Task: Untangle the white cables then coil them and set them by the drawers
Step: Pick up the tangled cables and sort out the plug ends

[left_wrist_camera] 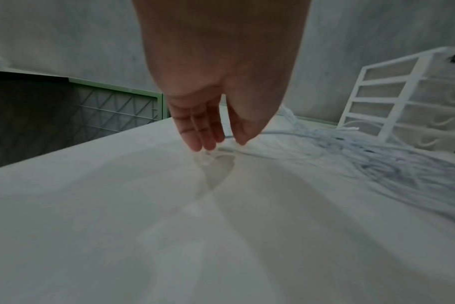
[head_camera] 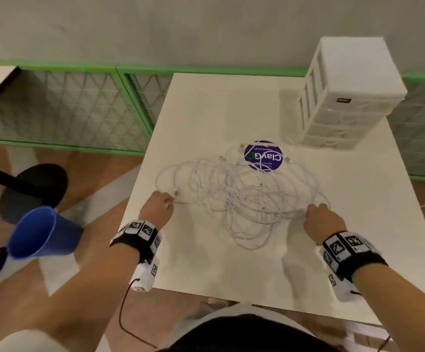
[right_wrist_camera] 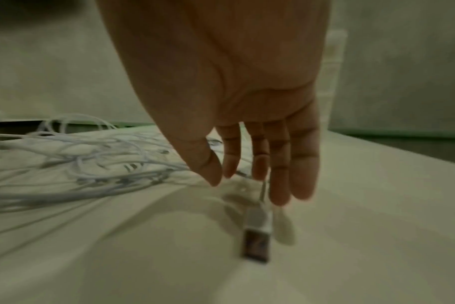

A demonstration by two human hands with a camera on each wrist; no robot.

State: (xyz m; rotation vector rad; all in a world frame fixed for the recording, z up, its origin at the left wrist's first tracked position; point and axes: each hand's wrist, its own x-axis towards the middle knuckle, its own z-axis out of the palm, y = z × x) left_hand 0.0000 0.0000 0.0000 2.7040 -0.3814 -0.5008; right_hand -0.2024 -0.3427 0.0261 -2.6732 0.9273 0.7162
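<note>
A loose tangle of white cables (head_camera: 242,196) lies in the middle of the white table (head_camera: 206,262). The white drawer unit (head_camera: 343,97) stands at the back right corner. My left hand (head_camera: 169,199) is at the tangle's left edge; in the left wrist view (left_wrist_camera: 221,146) its straight fingers and thumb point down on either side of a cable end (left_wrist_camera: 225,149), without closing on it. My right hand (head_camera: 308,214) is at the tangle's right edge. Its fingers (right_wrist_camera: 281,185) hang straight over a cable that ends in a USB plug (right_wrist_camera: 256,244) lying on the table.
A round purple sticker (head_camera: 263,155) lies under the far part of the tangle. A blue cup (head_camera: 41,235) and a dark stool (head_camera: 33,191) are left of the table. Green wire-mesh panels (head_camera: 66,107) run along the wall behind.
</note>
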